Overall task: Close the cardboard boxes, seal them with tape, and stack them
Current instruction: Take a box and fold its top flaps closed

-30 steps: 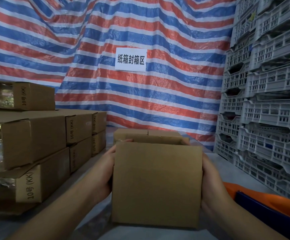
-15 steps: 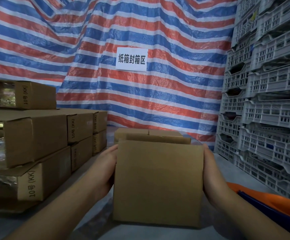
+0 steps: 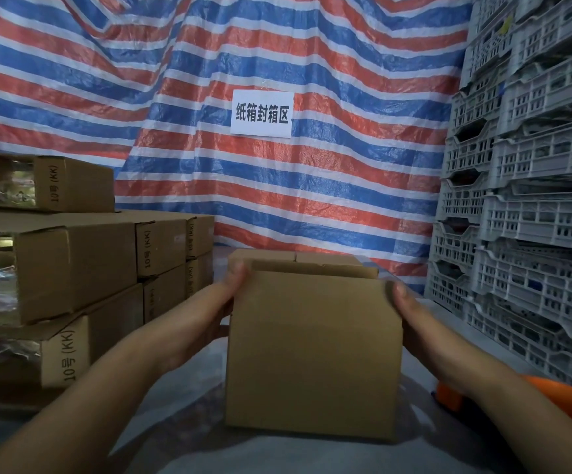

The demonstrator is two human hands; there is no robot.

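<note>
Holding a plain cardboard box [image 3: 313, 354] upright on the table [image 3: 277, 453], the left hand [image 3: 206, 323] and right hand [image 3: 424, 336] clasp its two sides, thumbs at the top corners. Stacked boxes [image 3: 72, 261] at left read "10号 (KK)"; a white sign [image 3: 261, 113] on the striped tarp [image 3: 329, 186] reads "纸箱封箱区". Grey crates [image 3: 530, 200] rise at right.

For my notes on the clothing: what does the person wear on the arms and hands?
Nothing shows on them. The left hand and the right hand are bare, without gloves, rings or a watch, and both forearms are uncovered as far as the picture's lower edge, so no sleeve is in view.
</note>
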